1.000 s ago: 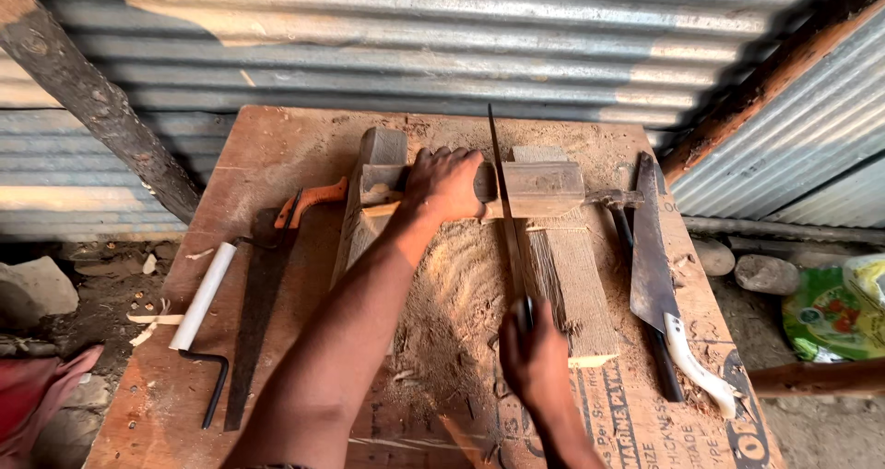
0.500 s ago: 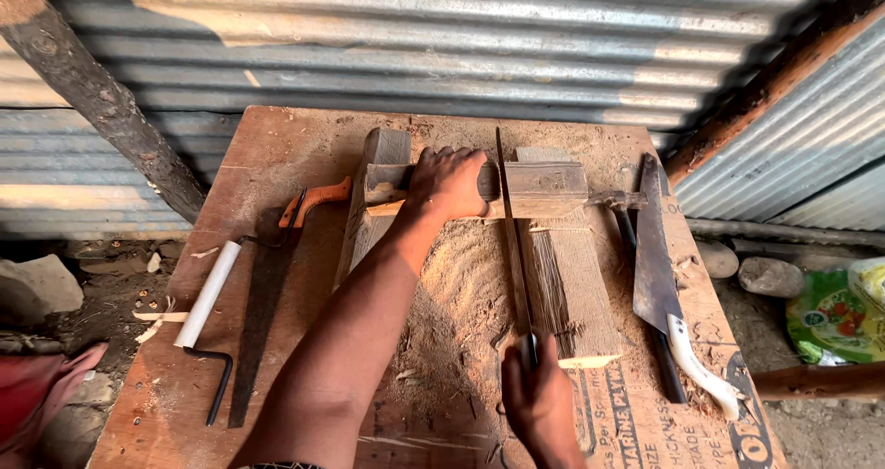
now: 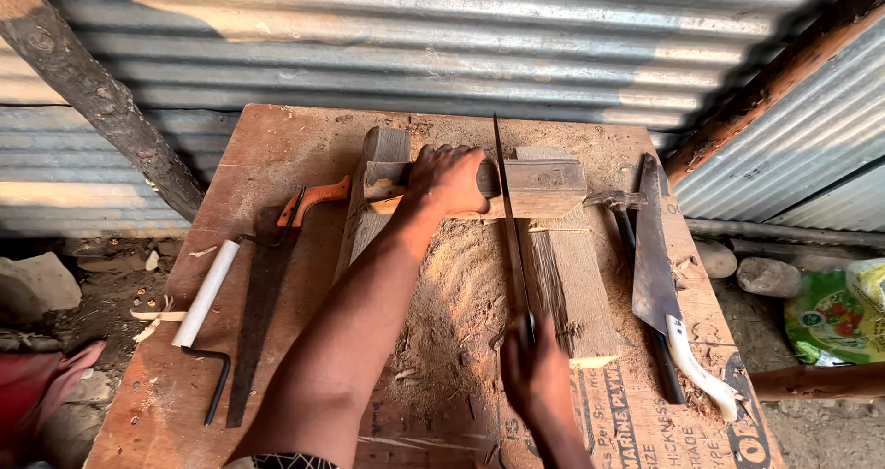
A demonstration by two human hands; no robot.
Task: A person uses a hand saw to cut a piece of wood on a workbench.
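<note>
Far left of frame: dark rough timber post (image 3: 92, 91) leaning against grey corrugated metal sheeting (image 3: 442, 45). Left part of the plywood table (image 3: 277, 146), reddish-brown and dusted with sawdust: white cylindrical tube (image 3: 207, 294) fitted on a black bent rod, and just beside it a dark flat-bladed handsaw (image 3: 263, 312) with an orange handle toward the upper end. Centre: two weathered grey wooden blocks (image 3: 567, 284) lying lengthwise, well apart, with a squared timber bar (image 3: 539, 188) laid across their upper ends. Left hand (image 3: 449, 181) closed over the bar, pressing it down onto the blocks, forearm running diagonally from the lower edge of the frame. Thin straight saw blade (image 3: 507, 220) standing on edge across the bar, just right of the left hand, running down toward the lower centre. Right hand (image 3: 535, 377) clenched around the handle end of that blade, fingers wrapped tight. Loose pale sawdust heaped between the blocks. Right part of the table: hammer (image 3: 636, 225) with a dark shaft, and touching it a broad rusty machete (image 3: 656, 266) with a pale curved handle.
</note>
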